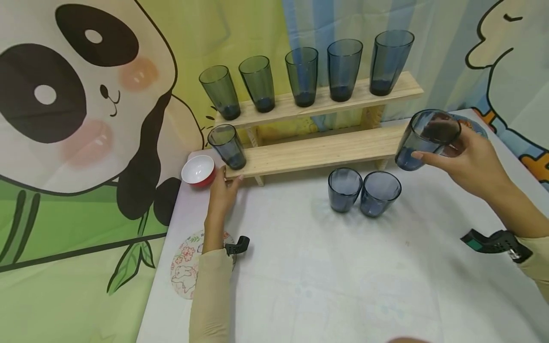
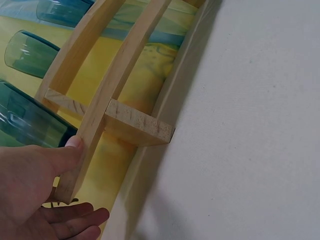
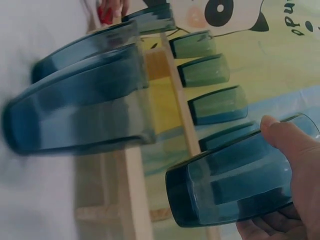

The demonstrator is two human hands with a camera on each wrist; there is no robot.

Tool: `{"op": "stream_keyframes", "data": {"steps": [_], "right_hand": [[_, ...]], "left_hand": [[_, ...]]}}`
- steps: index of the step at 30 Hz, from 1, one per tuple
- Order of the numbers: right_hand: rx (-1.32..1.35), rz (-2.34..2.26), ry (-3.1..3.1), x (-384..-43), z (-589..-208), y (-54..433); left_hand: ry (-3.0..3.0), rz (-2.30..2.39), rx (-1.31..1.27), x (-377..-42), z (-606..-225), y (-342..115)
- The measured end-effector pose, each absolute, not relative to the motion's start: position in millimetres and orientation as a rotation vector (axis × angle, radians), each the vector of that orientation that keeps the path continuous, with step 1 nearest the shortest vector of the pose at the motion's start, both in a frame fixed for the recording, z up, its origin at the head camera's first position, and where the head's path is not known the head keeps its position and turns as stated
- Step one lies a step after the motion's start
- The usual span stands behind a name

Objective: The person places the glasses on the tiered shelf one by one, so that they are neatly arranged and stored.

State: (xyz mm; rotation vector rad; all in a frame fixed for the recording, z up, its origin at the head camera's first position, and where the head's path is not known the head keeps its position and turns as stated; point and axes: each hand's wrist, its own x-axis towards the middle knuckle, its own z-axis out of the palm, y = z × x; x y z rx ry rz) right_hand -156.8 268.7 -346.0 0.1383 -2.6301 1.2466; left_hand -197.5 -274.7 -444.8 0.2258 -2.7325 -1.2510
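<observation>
My right hand [image 1: 478,164] grips a blue-tinted drinking glass [image 1: 413,143] by its side, thumb in front, over the right end of the lower shelf board. In the right wrist view that glass [image 3: 230,185] lies between thumb and fingers. At the other end, my left hand [image 1: 220,197] holds the tip of the two-tier wooden shelf [image 1: 317,151], its thumb on the board and the other fingers below. Right beside that thumb a single glass [image 1: 227,147] stands on the lower board. Several similar glasses [image 1: 302,76] line the upper board.
Two more glasses, one [image 1: 344,190] beside the other [image 1: 379,194], stand on the white table [image 1: 326,276] before the shelf. A red-and-white bowl [image 1: 198,170] sits left of it. A patterned round mat [image 1: 184,271] lies under the left forearm. Printed curtains hang behind.
</observation>
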Motion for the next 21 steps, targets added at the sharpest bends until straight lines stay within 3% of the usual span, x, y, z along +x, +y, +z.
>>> {"op": "stream_keyframes", "data": {"steps": [13,21], "right_hand": [[0.288,1.388,-2.699,-205.4,-298.4,214.4],[0.473,1.455,-2.738,-230.8,-292.9,172.1]], "left_hand": [[-2.719,-1.281,0.232,-198.2,-445.8,-274.5],[-2.716,-1.272,0.23,-198.5,-445.8,-273.5]]}}
